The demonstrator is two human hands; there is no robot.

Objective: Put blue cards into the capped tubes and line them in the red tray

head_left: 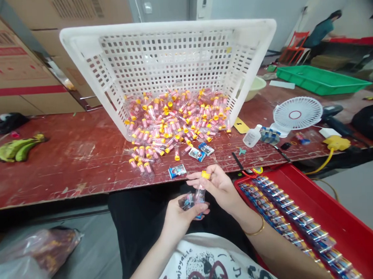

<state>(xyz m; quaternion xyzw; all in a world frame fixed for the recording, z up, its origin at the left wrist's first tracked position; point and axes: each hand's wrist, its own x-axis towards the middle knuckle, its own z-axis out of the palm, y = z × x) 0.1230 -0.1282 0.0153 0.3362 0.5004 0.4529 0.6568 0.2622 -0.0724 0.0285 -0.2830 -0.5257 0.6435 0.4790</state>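
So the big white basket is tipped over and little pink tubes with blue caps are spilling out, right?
No, the caps are yellow, not blue. The head view shows the white basket tipped over with little pink tubes spilling out; the tube held by the left hand and right hand is yellow-capped too.

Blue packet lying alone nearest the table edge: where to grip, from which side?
The blue packet lies flat on the table, clear of the spilled tubes. I'd come from straight above and pinch across its short width, on the near and far long edges; the flat face gives no other hold. The left hand and right hand both hold a yellow-capped tube.
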